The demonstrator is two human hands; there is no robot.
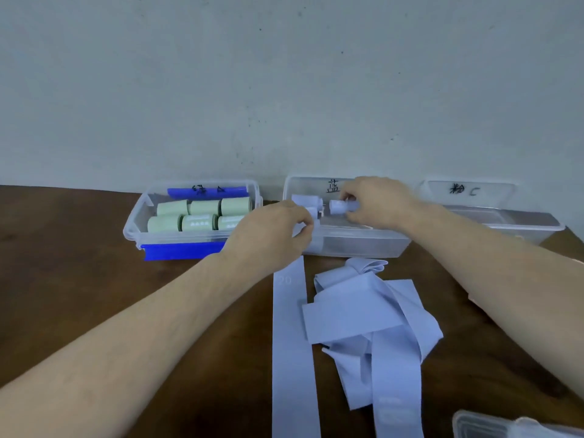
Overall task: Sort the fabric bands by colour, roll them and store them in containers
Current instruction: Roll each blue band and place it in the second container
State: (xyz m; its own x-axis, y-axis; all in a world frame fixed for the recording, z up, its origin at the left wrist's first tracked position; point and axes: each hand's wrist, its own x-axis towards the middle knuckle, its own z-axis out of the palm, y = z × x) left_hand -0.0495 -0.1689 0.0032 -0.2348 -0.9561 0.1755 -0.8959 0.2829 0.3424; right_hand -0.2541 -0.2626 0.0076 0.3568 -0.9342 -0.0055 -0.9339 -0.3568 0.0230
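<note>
A clear middle container [354, 245] with a handwritten label holds a few rolled light-blue bands. My right hand [376, 202] reaches into it and pinches one rolled blue band [339, 206]. My left hand [271, 232] is at the container's left end, fingers curled round another blue roll [311, 213]. A long flat blue band [289, 327] runs from under my left hand toward me. A loose pile of blue bands [373, 317] lies on the brown table in front of the container.
At the left a clear container with blue clips [186, 248] holds several rolled green bands [202, 214]. On the right stands another labelled clear container [505, 222]. A clear lid [493, 425] shows at the bottom right corner. A wall rises right behind the containers.
</note>
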